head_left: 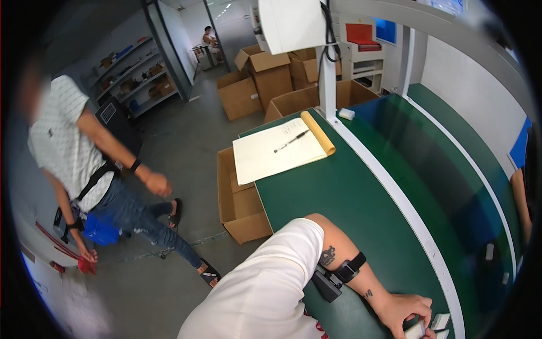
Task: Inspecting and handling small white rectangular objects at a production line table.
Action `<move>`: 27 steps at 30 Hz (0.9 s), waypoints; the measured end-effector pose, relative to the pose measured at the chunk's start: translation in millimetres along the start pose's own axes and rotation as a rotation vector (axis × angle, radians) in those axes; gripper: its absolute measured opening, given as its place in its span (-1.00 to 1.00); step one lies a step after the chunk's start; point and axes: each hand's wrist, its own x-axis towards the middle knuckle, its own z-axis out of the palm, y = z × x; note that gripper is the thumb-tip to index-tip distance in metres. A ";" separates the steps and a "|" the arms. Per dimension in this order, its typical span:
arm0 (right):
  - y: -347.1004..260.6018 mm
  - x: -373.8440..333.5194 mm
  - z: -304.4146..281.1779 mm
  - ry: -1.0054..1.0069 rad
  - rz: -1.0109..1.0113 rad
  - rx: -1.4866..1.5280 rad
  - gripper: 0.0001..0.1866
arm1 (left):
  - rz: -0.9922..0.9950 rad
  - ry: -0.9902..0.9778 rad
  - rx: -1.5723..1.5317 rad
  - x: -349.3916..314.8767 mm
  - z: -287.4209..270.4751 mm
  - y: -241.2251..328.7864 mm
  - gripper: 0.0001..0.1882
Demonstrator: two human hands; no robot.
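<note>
Dark green flat tabletop (pixel 299 195): small white rectangular pieces (pixel 440 321) at near end; farther along, cream paper pad (pixel 259 155) with yellow rolled edge, black-and-clear pen (pixel 291 141) on top. Beyond: open brown cardboard cartons (pixel 239 95), grey metal shelves (pixel 135 76). Left arm (pixel 370 277): white-sleeved, elbow bent, forearm angled down-right over tabletop. Left hand (pixel 402 311) closed around small white block (pixel 415 330), partly cut off by lower edge. Right hand out of frame; state cannot be told.
</note>
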 end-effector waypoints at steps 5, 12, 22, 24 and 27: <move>-4.1 7.7 10.8 0.071 -0.084 -0.063 -0.56 | -0.090 -0.007 -0.144 -6.0 -14.5 25.9 -0.51; -13.7 10.9 17.8 0.003 0.038 -0.043 -0.47 | -0.572 -0.203 -0.223 -5.1 -36.7 35.7 -0.37; -19.4 17.6 24.7 0.069 0.199 0.359 -0.24 | -0.303 -0.167 -0.002 -3.7 -35.1 31.2 -0.24; -18.9 16.6 25.1 0.092 0.211 0.299 -0.21 | -0.280 -0.150 -0.047 -5.6 -32.9 29.4 -0.29; -18.3 16.4 22.5 0.061 0.185 0.158 -0.25 | -0.237 -0.112 -0.084 -5.5 -31.0 27.0 -0.34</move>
